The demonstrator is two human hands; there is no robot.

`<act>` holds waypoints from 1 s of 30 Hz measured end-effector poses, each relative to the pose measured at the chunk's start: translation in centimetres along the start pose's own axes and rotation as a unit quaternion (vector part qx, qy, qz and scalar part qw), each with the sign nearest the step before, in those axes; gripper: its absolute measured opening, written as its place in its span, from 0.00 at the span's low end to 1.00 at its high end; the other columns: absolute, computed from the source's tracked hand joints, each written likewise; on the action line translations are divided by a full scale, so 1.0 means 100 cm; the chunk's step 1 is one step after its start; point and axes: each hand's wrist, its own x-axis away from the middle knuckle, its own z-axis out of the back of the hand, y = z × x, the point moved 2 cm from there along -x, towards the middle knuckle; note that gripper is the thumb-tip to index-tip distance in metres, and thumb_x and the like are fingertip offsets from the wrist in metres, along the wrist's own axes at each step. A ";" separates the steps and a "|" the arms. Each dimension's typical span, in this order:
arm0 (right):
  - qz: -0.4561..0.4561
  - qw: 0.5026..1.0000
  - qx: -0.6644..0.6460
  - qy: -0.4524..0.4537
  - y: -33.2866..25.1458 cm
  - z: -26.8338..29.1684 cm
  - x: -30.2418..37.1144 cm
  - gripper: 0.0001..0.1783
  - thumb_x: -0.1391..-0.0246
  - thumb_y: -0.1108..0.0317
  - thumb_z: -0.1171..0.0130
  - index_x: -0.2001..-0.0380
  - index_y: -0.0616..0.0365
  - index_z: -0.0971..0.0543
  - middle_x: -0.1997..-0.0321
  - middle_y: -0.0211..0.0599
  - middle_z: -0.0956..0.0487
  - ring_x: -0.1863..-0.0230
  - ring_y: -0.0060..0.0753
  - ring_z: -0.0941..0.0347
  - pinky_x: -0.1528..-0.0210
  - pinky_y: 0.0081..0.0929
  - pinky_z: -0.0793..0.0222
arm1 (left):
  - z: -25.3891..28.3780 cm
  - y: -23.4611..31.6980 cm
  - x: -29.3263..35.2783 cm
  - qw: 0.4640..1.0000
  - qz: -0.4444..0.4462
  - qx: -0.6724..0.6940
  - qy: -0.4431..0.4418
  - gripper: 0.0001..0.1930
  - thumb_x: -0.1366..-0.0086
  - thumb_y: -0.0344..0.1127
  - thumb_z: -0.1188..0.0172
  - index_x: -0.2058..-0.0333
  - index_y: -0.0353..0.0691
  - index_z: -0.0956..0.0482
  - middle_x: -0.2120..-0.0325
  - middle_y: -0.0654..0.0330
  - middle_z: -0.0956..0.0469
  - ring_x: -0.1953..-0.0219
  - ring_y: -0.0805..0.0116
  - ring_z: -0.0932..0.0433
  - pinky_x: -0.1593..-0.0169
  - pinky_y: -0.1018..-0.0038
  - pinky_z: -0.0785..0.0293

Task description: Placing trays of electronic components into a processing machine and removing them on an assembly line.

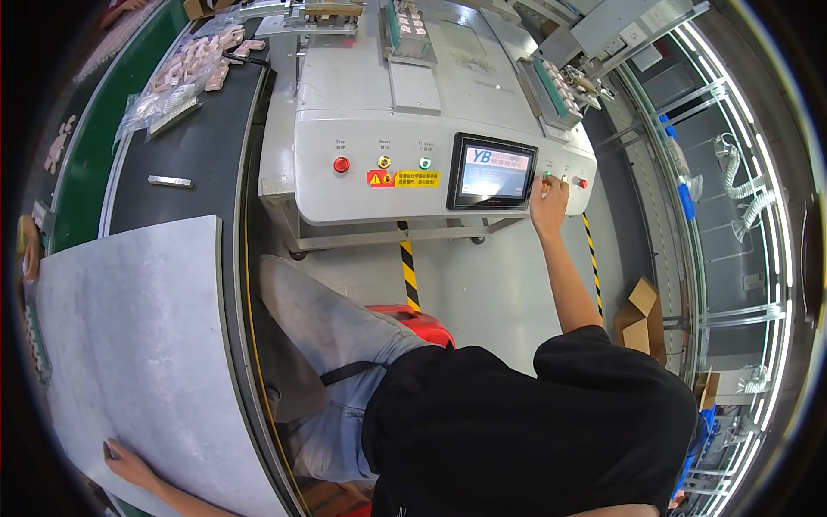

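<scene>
Head view shows the right hand [549, 196], fingers loosely curled with a fingertip on the green button [546, 177] just right of the touchscreen [492, 171], while the left hand [129, 465] rests flat, far behind, on the grey sheet [129, 327].

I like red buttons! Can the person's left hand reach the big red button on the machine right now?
Probably not: the left hand rests low on the grey board, far from the red button. The right hand is much closer.
</scene>
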 end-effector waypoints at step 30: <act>0.428 0.779 -0.390 -0.241 -0.553 -0.032 0.230 0.25 0.43 0.61 0.40 0.47 0.66 0.27 0.37 0.56 0.33 0.36 0.57 0.38 0.34 0.45 0.43 | 0.010 0.043 0.024 0.999 0.015 -0.005 0.043 0.23 0.30 0.46 0.46 0.46 0.33 0.25 0.47 0.43 0.26 0.43 0.46 0.29 0.38 0.59 0.35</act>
